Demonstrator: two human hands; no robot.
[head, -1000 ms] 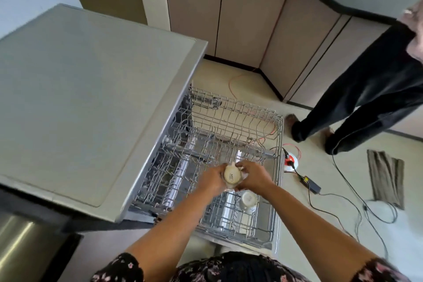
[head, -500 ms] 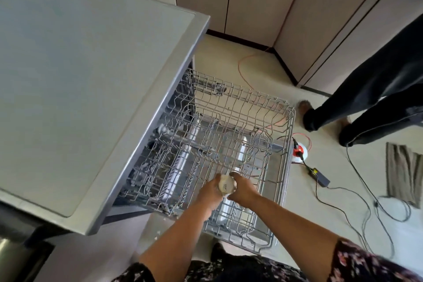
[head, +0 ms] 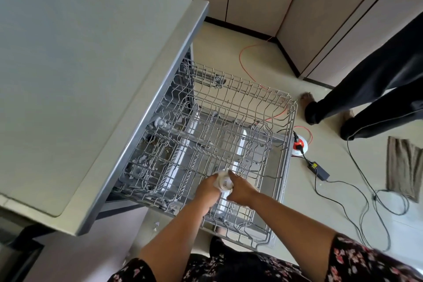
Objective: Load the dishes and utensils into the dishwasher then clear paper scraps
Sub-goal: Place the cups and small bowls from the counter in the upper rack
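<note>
At lower centre, above the pulled-out dishwasher rack (head: 293,121), we grip a white cup (head: 224,184) base-up, left hand (head: 207,186) and right hand (head: 241,190) curling round its sides. Its mouth and most fingertips are hidden. At upper right, a bystander (head: 366,89) is cut off above the legs.

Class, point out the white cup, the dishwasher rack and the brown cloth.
white cup (head: 225,184), head view, its upturned base
dishwasher rack (head: 229,89), head view, its far wall
brown cloth (head: 404,167), head view, its middle

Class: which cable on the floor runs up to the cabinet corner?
The thin orange cable; the black cables lie farther right, trailing from the power adapter.
</note>
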